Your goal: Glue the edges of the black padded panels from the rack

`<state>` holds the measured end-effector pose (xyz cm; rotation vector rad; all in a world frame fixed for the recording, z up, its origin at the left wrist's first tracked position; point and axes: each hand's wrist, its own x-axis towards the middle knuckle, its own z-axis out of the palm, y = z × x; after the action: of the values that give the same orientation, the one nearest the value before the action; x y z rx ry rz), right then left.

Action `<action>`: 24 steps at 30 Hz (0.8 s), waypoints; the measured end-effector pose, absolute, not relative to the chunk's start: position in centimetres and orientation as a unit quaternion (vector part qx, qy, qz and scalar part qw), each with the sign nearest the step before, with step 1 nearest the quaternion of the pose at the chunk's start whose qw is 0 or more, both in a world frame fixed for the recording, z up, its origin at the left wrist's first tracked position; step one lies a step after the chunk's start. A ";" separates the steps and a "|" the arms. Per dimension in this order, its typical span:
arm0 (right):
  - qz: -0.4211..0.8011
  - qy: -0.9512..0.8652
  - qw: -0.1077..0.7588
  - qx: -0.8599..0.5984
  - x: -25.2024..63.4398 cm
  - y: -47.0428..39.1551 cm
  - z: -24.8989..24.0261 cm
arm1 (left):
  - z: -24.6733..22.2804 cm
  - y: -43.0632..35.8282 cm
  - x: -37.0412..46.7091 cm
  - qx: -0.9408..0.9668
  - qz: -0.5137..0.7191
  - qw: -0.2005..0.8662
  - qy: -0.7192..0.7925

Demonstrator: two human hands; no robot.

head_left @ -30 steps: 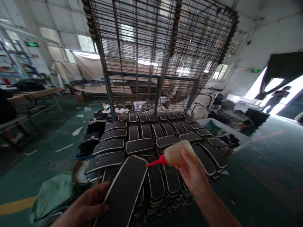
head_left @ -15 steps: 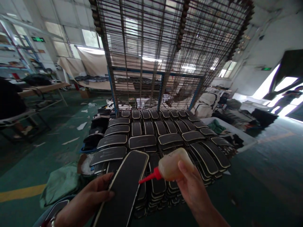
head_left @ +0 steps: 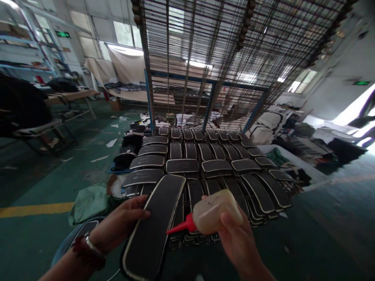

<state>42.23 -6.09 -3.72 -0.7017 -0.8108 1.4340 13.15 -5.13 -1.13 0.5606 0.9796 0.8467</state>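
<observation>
My left hand (head_left: 129,216) grips a long black panel (head_left: 156,222) by its left edge, thumb on top. The panel has rounded corners and a pale line running round its border, and it is held tilted in front of me. In my right hand (head_left: 236,234) is a squeeze bottle (head_left: 215,212) of yellowish liquid, lying nearly level. Its red nozzle (head_left: 180,226) points left, with the tip at the panel's right edge. Whether the tip touches the edge I cannot tell.
Many similar black panels (head_left: 182,166) lie in rows on a low rack, with a tall wire frame (head_left: 193,47) rising behind. Left stand a green cloth bag (head_left: 89,205) and a seated person in dark clothes (head_left: 22,101). A white bin (head_left: 315,177) with fabric is at right.
The nozzle tip has slid down along the panel's right edge. More of the panel's lower end now shows. The whole view has shifted, so the surroundings appear further right.
</observation>
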 end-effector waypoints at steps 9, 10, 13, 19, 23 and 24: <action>0.643 -0.403 0.582 -0.291 42.0 -8.0 -4.1 | -1.7 -4.8 12.7 0.236 0.411 0.740 0.478; 0.640 -0.401 0.583 -0.300 41.9 -8.3 -3.8 | -1.7 -4.8 12.6 0.231 0.417 0.736 0.480; 0.629 -0.403 0.583 -0.320 41.6 -8.9 -3.3 | -1.5 -4.7 12.6 0.221 0.432 0.723 0.493; 0.617 -0.391 0.596 -0.333 41.3 -9.1 -3.4 | -1.4 -4.6 12.5 0.199 0.461 0.685 0.529; 0.620 -0.351 0.619 -0.330 40.4 -9.3 -4.3 | -1.8 -4.4 12.4 0.172 0.482 0.657 0.553; 0.620 -0.340 0.624 -0.332 40.0 -9.4 -4.7 | -1.8 -4.4 12.4 0.165 0.486 0.652 0.558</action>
<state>39.99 -9.39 -4.69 -0.7610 -0.7797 1.4238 12.38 -4.39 -1.85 0.3745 1.2659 1.1042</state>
